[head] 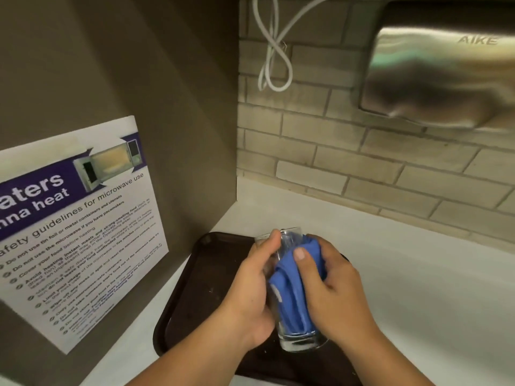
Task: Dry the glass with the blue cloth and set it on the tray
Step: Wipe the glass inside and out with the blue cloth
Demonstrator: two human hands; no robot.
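A clear tall glass (299, 342) is held tilted above the dark brown tray (200, 285), its thick base toward me and its mouth pointing away. My left hand (250, 293) grips its left side. A blue cloth (289, 296) is stuffed inside the glass and spills out over the rim. My right hand (334, 291) clutches the cloth against the glass's right side, thumb pressed on the fabric. The hands hide much of the glass wall.
The tray lies on a white counter (418, 274) in a corner. A brown side panel with a microwave safety poster (75, 227) stands at left. The back wall is brick tile, with a steel hand dryer (446, 71) and a looped white cable (274, 57) above.
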